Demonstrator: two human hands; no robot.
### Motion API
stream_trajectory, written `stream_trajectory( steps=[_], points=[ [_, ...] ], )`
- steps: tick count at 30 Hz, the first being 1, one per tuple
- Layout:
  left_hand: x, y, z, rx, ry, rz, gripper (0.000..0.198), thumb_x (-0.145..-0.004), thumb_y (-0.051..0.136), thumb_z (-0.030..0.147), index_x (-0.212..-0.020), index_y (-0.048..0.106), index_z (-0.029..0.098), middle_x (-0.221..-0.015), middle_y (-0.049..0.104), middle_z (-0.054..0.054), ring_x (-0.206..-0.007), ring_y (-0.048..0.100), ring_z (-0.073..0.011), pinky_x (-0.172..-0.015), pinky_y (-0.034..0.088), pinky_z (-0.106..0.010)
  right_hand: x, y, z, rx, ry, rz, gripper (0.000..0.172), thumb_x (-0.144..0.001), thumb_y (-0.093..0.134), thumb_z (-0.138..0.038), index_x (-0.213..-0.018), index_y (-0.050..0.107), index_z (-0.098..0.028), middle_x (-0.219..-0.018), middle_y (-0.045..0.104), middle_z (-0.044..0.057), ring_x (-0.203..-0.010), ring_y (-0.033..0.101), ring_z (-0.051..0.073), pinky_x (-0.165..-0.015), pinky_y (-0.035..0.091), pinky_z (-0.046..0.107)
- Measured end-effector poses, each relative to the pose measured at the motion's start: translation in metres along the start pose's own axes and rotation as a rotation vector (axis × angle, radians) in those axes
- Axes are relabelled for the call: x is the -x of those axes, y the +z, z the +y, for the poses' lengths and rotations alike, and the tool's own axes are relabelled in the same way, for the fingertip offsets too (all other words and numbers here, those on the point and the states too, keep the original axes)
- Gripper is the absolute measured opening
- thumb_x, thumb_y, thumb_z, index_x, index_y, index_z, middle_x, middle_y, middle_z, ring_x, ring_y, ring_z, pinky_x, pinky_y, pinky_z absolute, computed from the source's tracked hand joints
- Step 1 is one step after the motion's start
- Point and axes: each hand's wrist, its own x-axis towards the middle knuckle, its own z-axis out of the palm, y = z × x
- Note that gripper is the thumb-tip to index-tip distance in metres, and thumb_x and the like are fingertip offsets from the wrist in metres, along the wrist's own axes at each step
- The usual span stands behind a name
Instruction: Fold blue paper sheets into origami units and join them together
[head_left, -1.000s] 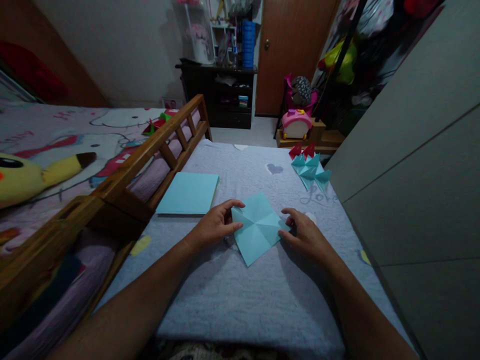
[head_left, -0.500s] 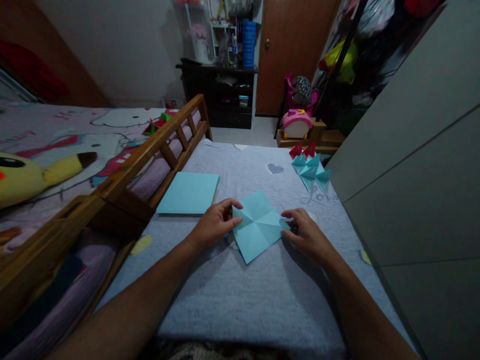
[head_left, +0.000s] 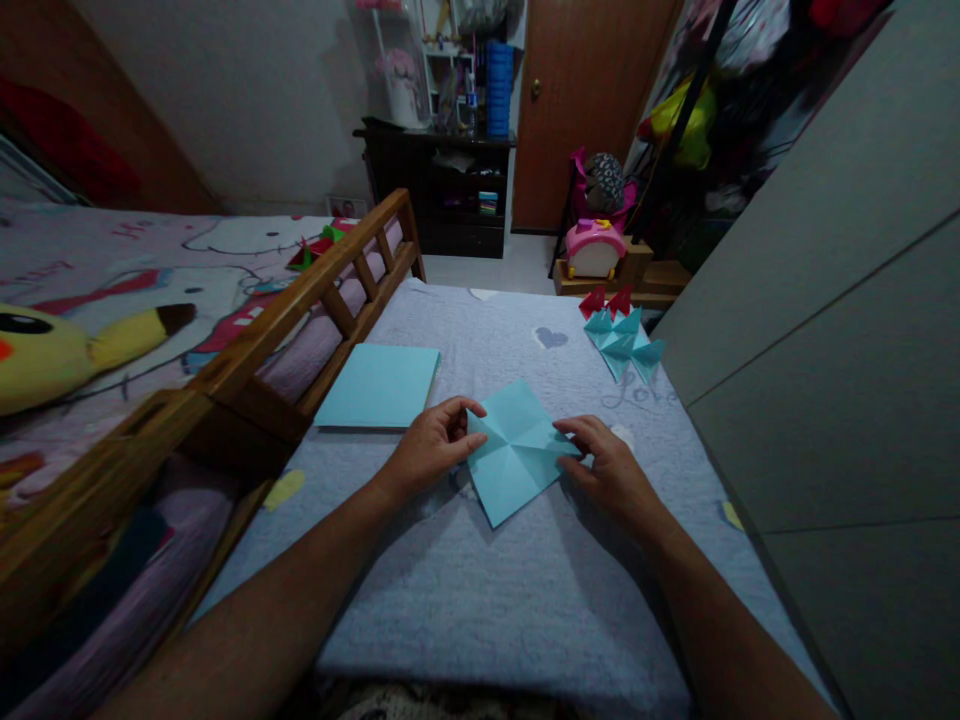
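A light-blue square of origami paper (head_left: 514, 465) lies turned like a diamond in front of me, its creases crossing at the middle. My left hand (head_left: 435, 440) pinches its left corner between thumb and fingers. At the right corner, my right hand (head_left: 606, 458) has thumb and fingers closed on the paper's edge. To the left rests a stack of light-blue paper (head_left: 381, 385). Folded light-blue paper pieces (head_left: 622, 340) sit at the far right, with red folded pieces (head_left: 604, 302) just behind them.
The paper lies on a bed with a pale blue patterned sheet (head_left: 480, 610). A wooden bed rail (head_left: 300, 300) runs along the left, with a yellow plush toy (head_left: 82, 350) beyond it. A light cabinet (head_left: 840, 350) borders the right side.
My right hand has shifted slightly left, its fingers farther over the paper's right corner. The left hand keeps its pinch, and the paper has barely moved.
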Motion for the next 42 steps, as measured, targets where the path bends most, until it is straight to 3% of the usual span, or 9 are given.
stream_trajectory(
  steps=[7,12,17,21,25,31,34,39,42],
  points=[
    [0.001,0.0,0.002,-0.042,0.007,0.001,0.022,-0.079,0.069,0.029,-0.098,0.065,0.018,-0.062,0.042,0.007,-0.058,0.04,-0.0109,-0.054,0.031,-0.023,0.002,0.002,-0.001,0.174,-0.016,-0.044,0.024,-0.084,0.061,-0.009,-0.101,0.073,-0.021,-0.097,0.064,0.007,-0.087,0.063,0.02,-0.079,0.051,0.035],
    [0.002,-0.001,0.002,-0.073,0.022,-0.004,0.021,-0.08,0.068,0.029,-0.098,0.065,0.018,-0.063,0.043,0.006,-0.058,0.04,-0.011,-0.055,0.031,-0.024,0.004,0.006,-0.01,0.291,-0.043,0.025,0.019,-0.085,0.058,-0.007,-0.088,0.071,-0.021,-0.09,0.061,0.006,-0.087,0.059,0.022,-0.077,0.048,0.034],
    [0.002,-0.002,0.001,-0.095,0.005,-0.015,0.026,-0.081,0.068,0.03,-0.103,0.065,0.018,-0.062,0.045,0.006,-0.057,0.042,-0.0115,-0.055,0.032,-0.025,0.003,0.004,-0.015,0.332,-0.103,0.11,0.014,-0.088,0.053,-0.009,-0.088,0.063,-0.02,-0.094,0.062,0.009,-0.088,0.059,0.023,-0.079,0.046,0.036],
    [0.002,-0.002,0.001,-0.12,0.011,-0.04,0.035,-0.075,0.074,0.026,-0.109,0.066,0.019,-0.07,0.054,0.004,-0.062,0.048,-0.0125,-0.058,0.038,-0.026,0.002,0.003,-0.014,0.292,-0.118,0.114,0.013,-0.091,0.05,-0.013,-0.087,0.06,-0.02,-0.084,0.062,0.006,-0.076,0.059,0.02,-0.071,0.046,0.033],
    [0.003,0.0,0.001,-0.023,0.019,-0.073,0.058,-0.074,0.077,0.023,-0.128,0.057,0.022,-0.079,0.056,0.003,-0.066,0.051,-0.0123,-0.061,0.042,-0.026,0.002,0.005,-0.012,0.163,-0.097,0.136,0.009,-0.091,0.054,-0.019,-0.095,0.062,-0.021,-0.081,0.065,0.004,-0.071,0.061,0.018,-0.07,0.049,0.032],
    [0.007,0.006,-0.001,0.045,0.063,-0.11,0.086,-0.069,0.081,0.02,-0.144,0.041,0.03,-0.095,0.054,0.003,-0.073,0.056,-0.0111,-0.07,0.049,-0.026,0.001,0.011,-0.01,-0.106,0.049,0.173,0.032,-0.084,0.064,-0.024,-0.116,0.059,-0.022,-0.087,0.069,0.003,-0.07,0.065,0.016,-0.068,0.054,0.03],
    [0.009,0.009,-0.002,0.025,0.084,-0.147,0.081,-0.072,0.079,0.02,-0.143,0.041,0.029,-0.094,0.056,0.002,-0.075,0.057,-0.0123,-0.073,0.05,-0.028,0.001,0.012,-0.014,-0.201,0.059,0.145,0.03,-0.082,0.066,-0.023,-0.112,0.06,-0.023,-0.092,0.07,0.004,-0.073,0.066,0.016,-0.069,0.054,0.029],
    [0.01,0.013,-0.001,-0.022,0.139,-0.116,0.052,-0.081,0.07,0.022,-0.131,0.055,0.022,-0.091,0.06,-0.001,-0.079,0.057,-0.0144,-0.075,0.048,-0.029,-0.001,0.009,-0.022,-0.188,-0.03,0.141,0.004,-0.083,0.063,-0.02,-0.086,0.065,-0.022,-0.087,0.067,0.004,-0.075,0.063,0.016,-0.069,0.052,0.029],
    [0.01,0.015,0.001,-0.064,0.16,-0.054,0.037,-0.084,0.066,0.022,-0.121,0.063,0.02,-0.086,0.062,-0.001,-0.08,0.058,-0.0157,-0.076,0.047,-0.03,-0.001,0.009,-0.026,-0.174,-0.074,0.129,0.009,-0.085,0.06,-0.017,-0.084,0.067,-0.023,-0.089,0.068,0.005,-0.077,0.063,0.017,-0.067,0.05,0.029]
  ],
)
